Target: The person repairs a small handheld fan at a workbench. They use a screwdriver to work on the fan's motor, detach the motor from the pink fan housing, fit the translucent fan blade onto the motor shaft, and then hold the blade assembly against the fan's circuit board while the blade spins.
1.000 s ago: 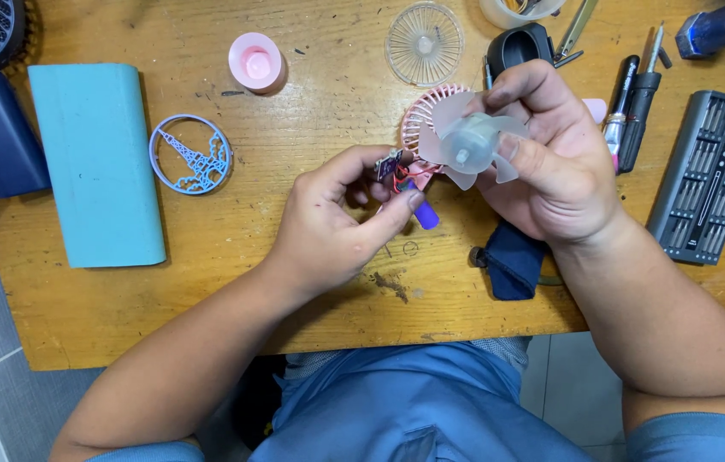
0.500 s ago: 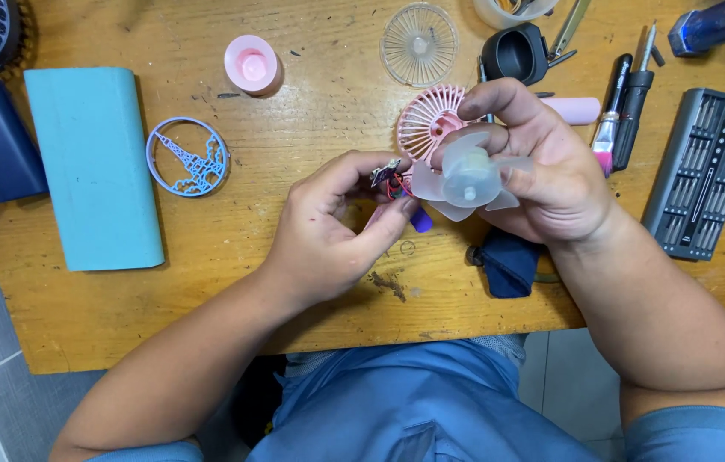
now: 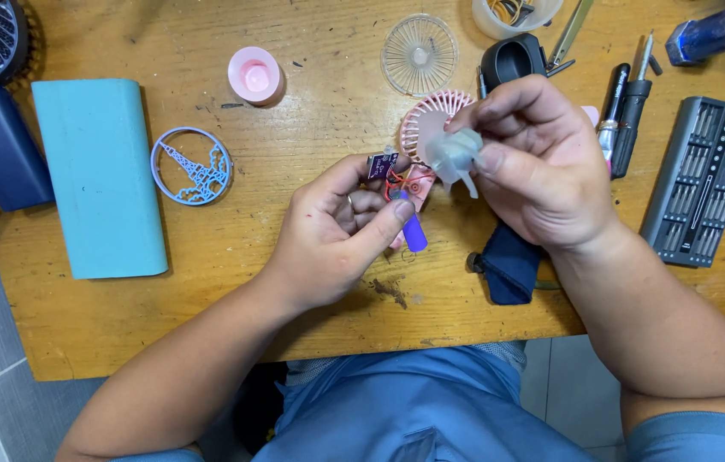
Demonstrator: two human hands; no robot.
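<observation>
here, fan blade pinched between right fingers

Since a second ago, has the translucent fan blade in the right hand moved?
Yes. The translucent fan blade in the right hand was right of the pink grille earlier; now it overlaps the grille's lower right edge, shifted left.

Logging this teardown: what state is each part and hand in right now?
left hand: shut on small circuit board
right hand: shut on clear fan blade
pink grille: off, flat on table
clear grille: off, lying flat
bit case: open
</observation>
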